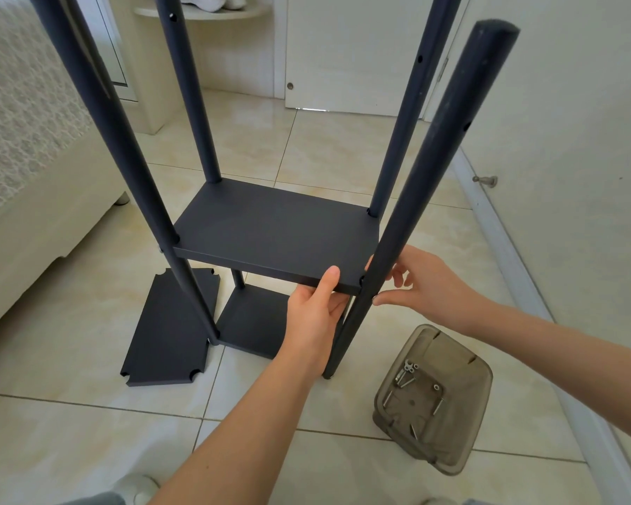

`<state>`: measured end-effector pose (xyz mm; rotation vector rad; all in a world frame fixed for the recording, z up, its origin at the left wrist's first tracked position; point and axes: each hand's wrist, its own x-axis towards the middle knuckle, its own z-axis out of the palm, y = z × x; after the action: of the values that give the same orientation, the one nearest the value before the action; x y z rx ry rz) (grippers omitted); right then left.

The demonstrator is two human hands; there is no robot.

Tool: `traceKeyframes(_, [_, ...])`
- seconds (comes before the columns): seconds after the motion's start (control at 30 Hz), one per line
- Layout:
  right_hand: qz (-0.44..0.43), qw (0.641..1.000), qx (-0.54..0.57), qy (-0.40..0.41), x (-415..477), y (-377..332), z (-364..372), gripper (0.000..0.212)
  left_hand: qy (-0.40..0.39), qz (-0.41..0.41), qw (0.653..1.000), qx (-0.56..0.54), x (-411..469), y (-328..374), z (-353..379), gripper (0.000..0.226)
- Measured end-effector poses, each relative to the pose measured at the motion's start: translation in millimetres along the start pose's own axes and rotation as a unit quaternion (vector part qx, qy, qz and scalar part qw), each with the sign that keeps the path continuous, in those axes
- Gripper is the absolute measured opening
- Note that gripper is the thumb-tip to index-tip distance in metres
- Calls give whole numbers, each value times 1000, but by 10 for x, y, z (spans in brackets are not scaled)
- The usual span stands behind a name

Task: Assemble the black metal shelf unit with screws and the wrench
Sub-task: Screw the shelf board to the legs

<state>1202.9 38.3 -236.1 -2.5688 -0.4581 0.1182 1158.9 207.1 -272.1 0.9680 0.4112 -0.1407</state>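
**Desk:** Where's the unit rn?

**Op:** Standing on the tile floor [88, 431], four posts up, with the bottom shelf [248, 322] seated low. The middle shelf [270, 231] sits partway up between the posts. That's the piece I'm on.

**Desk:** Hands?

**Op:** Left hand [316, 315] grips the middle shelf's front edge, thumb flat on top, fingers curled under. I reckon that's to carry the weight & keep it level while this corner gets fixed. Right hand [427, 282] is cupped round the front-right post [416, 198] right at that corner: one finger behind the post, thumb in front, the rest loosely bent. My guess is it's drawing the post into the shelf's corner notch so the holes line up.

**Desk:** Screw in those fingers?

**Op:** Can't tell, the post hides the fingertips. No wrench showing in either hand.

**Desk:** Hardware?

**Op:** Screws [404, 377] lie loose in the brownish tub [463, 450] on the floor just by my right forearm — prob parked there so the free hand needn't go far. The spare panel [168, 329] lies flat on the floor to the left of the unit, one edge under the front-left post's foot. I take it that's waiting for the next level.
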Motion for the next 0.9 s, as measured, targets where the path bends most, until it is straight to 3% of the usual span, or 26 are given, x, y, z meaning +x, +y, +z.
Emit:
traceKeyframes(0.1, [30,999,17,-1,12,3,-6,65,1,-5,1000,6,-4,4,-3,14])
traceKeyframes(0.2, [67,990,104,-65,15,-22,-44,82,-8,-10,1000,8,-4,12,-8,16])
traceKeyframes(0.33, [57,971,201,-115,43,-61,-95,66,-14,-2,999,35,11,20,-30,16])
traceKeyframes(0.5, [71,969,208,-117,92,-46,-135,62,-10,-23,972,232,13,135,-76,28])
traceKeyframes(0.6, [73,969,206,-113,103,-48,-139,62,-44,-84,905,414,-80,358,-78,52])
traceKeyframes(0.63, [73,970,203,-111,103,-46,-142,62,-44,-67,875,477,-116,412,-60,54])
traceKeyframes(0.73, [81,970,201,-110,111,-65,-167,62,13,173,746,643,-182,485,-1,38])
traceKeyframes(0.8, [77,969,206,-111,126,-69,-173,60,-6,320,666,674,-185,498,30,29])
traceKeyframes(0.83, [74,970,205,-109,137,-67,-170,57,-38,341,635,692,-148,473,35,42])
traceKeyframes(0.9, [73,970,206,-106,146,-50,-160,52,-92,332,607,716,-47,379,33,67])
